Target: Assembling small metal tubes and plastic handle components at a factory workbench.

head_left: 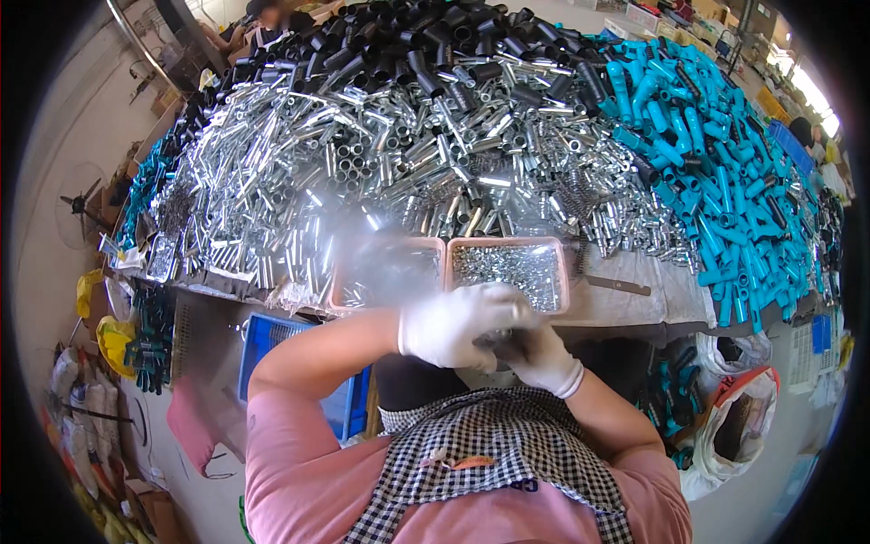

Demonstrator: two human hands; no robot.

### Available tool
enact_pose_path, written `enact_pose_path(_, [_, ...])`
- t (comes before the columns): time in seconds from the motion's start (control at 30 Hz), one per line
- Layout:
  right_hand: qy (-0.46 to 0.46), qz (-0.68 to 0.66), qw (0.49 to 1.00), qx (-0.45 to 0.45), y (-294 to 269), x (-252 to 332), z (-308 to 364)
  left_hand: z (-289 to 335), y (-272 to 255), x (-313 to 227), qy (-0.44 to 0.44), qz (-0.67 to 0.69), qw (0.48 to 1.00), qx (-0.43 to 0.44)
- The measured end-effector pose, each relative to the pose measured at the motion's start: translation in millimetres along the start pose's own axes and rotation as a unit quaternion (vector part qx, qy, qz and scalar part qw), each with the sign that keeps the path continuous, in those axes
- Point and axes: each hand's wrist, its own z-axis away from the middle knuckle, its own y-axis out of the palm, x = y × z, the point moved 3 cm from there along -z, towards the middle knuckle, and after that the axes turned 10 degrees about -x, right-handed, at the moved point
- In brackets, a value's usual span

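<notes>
Both hands are up close together in front of the table edge, in white gloves. L hand has its fingers bent over toward the R hand, prob. touching it, but can't tell exactly b/c of blur. There's a small dark part btwn them, too smeared to ID. R hand's fingers are mostly hidden, so can't tell if they're pinching it or just pressed together; same w/ the L fingertips tbh.

Just beyond the hands are 2 pinkish bins side by side: the R bin has lots of tiny metal bits, the L bin is half lost in a blurry haze. Flat metal strip lies right of 'em. Behind that, a big pile of silver tubes, w/ black tubes at the back & teal pieces on the right.
</notes>
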Motion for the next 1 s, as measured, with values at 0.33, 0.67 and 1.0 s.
enact_pose_path(0.33, [-0.079,0.143,0.983,-0.088,-55,30,27,-111,-44,177,-0.389,-0.414,0.820,-0.061])
enact_pose_path(0.67, [0.297,-0.375,0.807,-0.347,-94,3,38,-116,-70,224,-0.399,-0.318,0.854,-0.100])
enact_pose_path(1.0, [0.420,-0.417,0.761,-0.264,-82,-15,43,-105,-60,185,-0.328,-0.329,0.880,-0.101])
